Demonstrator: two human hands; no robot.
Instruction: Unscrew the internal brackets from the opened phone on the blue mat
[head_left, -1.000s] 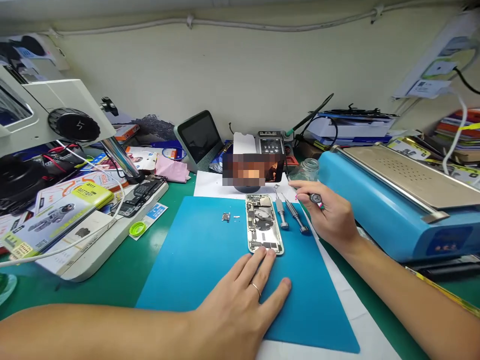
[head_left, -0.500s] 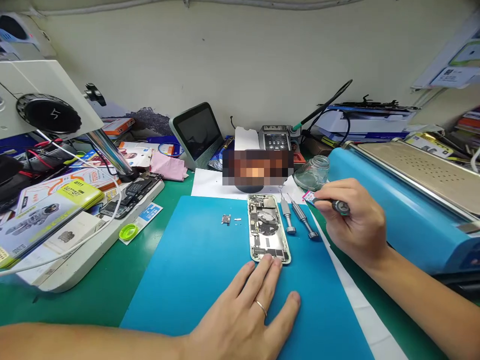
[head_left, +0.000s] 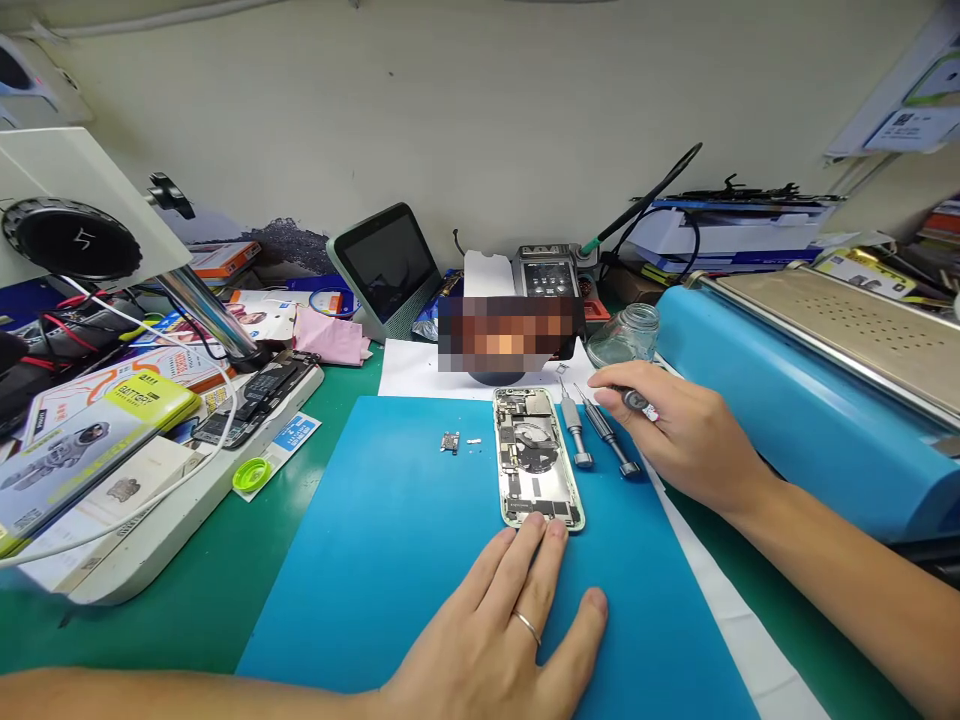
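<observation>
An opened phone (head_left: 536, 455) with its inner parts showing lies on the blue mat (head_left: 390, 560). My left hand (head_left: 510, 620), wearing a ring, lies with fingers spread, its fingertips on the phone's near edge. My right hand (head_left: 667, 430) is closed around a dark-handled tool (head_left: 636, 402) above the mat's right edge; the tool's far end is hidden. Two grey screwdrivers (head_left: 574, 430) (head_left: 609, 435) rest between the phone and my right hand. Left of the phone are a small metal part (head_left: 450, 442) and tiny pieces (head_left: 474, 441).
A glass jar (head_left: 626, 335) stands behind my right hand, beside a large blue machine (head_left: 795, 410). A soldering station (head_left: 547, 272) and a tilted screen (head_left: 386, 265) are at the back. A stand base (head_left: 157, 535), boxes and a cable crowd the left.
My right hand has moved left, towards the screwdrivers, and the pink-and-white item at its fingertips no longer shows. My left hand stays on the phone's edge. The view has shifted slightly.
</observation>
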